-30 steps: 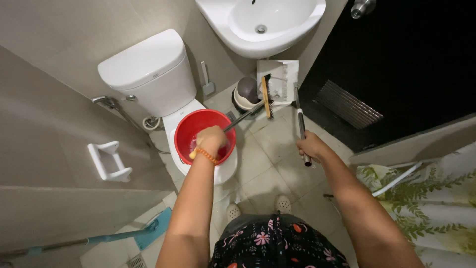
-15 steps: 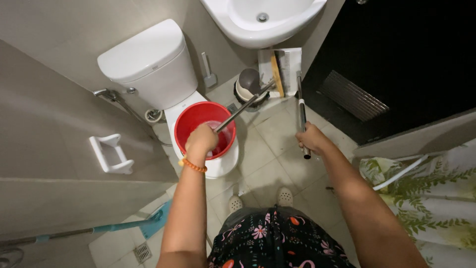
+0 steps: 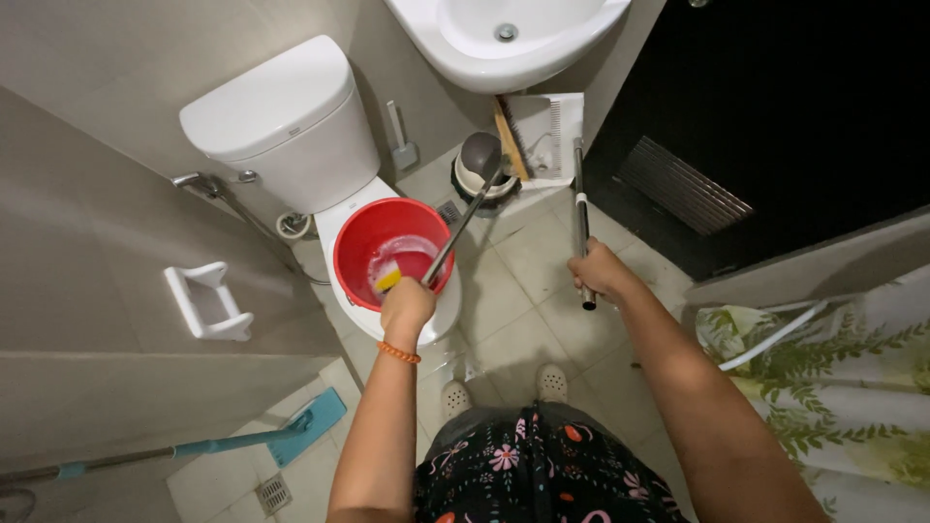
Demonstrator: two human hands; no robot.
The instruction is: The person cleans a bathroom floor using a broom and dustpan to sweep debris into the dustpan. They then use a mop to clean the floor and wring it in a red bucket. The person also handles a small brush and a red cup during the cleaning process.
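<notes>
A narrow tiled bathroom floor (image 3: 523,320) carries a white toilet (image 3: 281,126), with a sink (image 3: 504,39) cut off at the top edge. A red bucket (image 3: 354,242) sits on the toilet bowl, holding foamy water and a yellow sponge (image 3: 388,280). The left hand (image 3: 407,305) has its grip closed on a thin metal rod (image 3: 463,223) slanting out over the bucket rim. The right hand (image 3: 599,273) grips a metal pole (image 3: 580,208) upright near the dark door (image 3: 775,116). The rod's far end is hard to make out against a round bin (image 3: 481,165).

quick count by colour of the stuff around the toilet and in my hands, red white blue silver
red: 1, round red plastic bucket
white: 3, ceramic toilet, sink, wall paper holder
blue: 1, blue flat mop
silver: 2, metal rod in left hand, metal pole in right hand
total: 7
</notes>
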